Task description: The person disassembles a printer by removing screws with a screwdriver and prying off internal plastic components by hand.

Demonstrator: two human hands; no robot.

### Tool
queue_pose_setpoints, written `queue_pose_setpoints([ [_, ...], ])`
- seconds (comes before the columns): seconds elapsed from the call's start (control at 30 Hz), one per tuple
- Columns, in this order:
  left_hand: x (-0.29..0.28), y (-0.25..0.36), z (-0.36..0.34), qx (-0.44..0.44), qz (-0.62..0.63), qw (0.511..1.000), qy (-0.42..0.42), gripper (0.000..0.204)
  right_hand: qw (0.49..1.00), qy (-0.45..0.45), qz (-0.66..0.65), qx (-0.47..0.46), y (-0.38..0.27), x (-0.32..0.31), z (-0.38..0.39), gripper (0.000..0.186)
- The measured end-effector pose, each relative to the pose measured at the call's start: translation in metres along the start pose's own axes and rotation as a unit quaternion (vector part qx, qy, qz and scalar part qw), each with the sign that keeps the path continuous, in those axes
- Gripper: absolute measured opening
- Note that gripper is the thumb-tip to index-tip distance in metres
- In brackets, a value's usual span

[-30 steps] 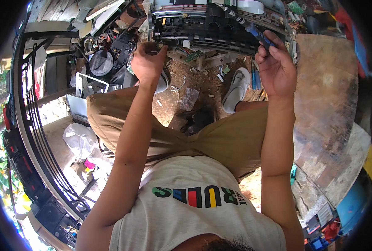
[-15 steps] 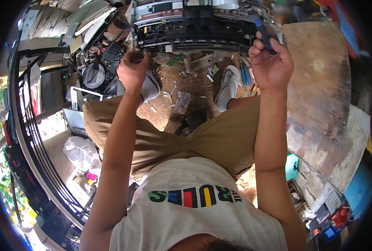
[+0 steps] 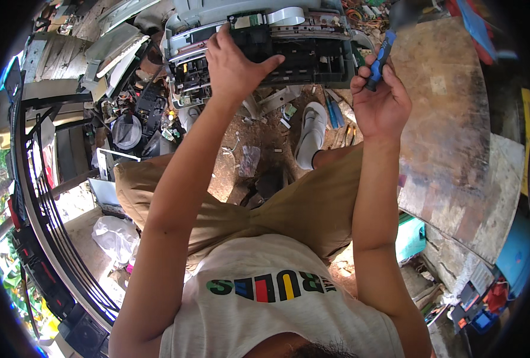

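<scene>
An opened printer (image 3: 312, 56) with a grey casing and black inner mechanism lies in front of me. My left hand (image 3: 234, 68) reaches over it, thumb stretched out to the right and fingers spread. Its fingertips are at the black carriage (image 3: 250, 45), from which a white ribbon cable (image 3: 286, 16) curves; whether they touch it I cannot tell. Off the printer's right corner, my right hand (image 3: 382, 101) holds a blue and black screwdriver (image 3: 382, 59) upright between thumb and fingers. The screwdriver's tip is blurred.
Worn wooden boards (image 3: 444, 107) lie at the right. More hand tools (image 3: 335, 110) rest on the ground beside my right foot (image 3: 311, 134). Scrap parts (image 3: 149, 110) are heaped at the left, near a black metal frame (image 3: 50, 197). A clear plastic bag (image 3: 249, 161) lies between my feet.
My left hand has moved from the printer's near left edge up over its carriage. The printer shows further into view and slightly left. My right hand still holds the screwdriver, a little lower.
</scene>
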State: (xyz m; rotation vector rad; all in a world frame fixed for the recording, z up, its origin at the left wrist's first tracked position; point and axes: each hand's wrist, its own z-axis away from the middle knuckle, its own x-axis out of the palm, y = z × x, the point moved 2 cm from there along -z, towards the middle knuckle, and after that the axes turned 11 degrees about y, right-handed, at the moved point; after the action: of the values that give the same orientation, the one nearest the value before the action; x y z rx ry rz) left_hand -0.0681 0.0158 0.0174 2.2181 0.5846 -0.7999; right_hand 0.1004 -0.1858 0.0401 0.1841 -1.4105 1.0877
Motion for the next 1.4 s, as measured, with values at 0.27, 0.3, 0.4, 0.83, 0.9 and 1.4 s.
queue_pose_setpoints([
  [0.27,0.012,-0.002,-0.003,0.003,-0.017,0.999,0.043,0.096,1.000,0.003,0.001,-0.002,-0.004,0.000,0.002,0.033],
  [0.3,0.010,-0.007,-0.003,-0.011,-0.024,0.999,0.040,0.095,1.000,0.006,0.002,-0.004,-0.005,-0.001,0.003,0.033],
  [0.4,-0.002,-0.025,-0.002,-0.018,-0.045,0.998,0.049,0.093,1.000,0.010,0.004,-0.008,-0.008,-0.003,0.005,0.034],
  [0.83,-0.010,-0.038,-0.003,-0.048,-0.051,0.997,0.022,0.087,1.000,0.026,0.003,0.007,-0.005,-0.002,0.005,0.030],
  [0.9,-0.009,-0.034,0.000,-0.029,-0.081,0.996,0.027,0.087,0.999,0.034,0.004,0.004,-0.007,-0.002,0.005,0.030],
  [1.4,-0.022,-0.052,-0.007,0.020,-0.063,0.998,-0.009,0.086,1.000,0.011,0.006,-0.003,0.000,0.001,0.007,0.029],
])
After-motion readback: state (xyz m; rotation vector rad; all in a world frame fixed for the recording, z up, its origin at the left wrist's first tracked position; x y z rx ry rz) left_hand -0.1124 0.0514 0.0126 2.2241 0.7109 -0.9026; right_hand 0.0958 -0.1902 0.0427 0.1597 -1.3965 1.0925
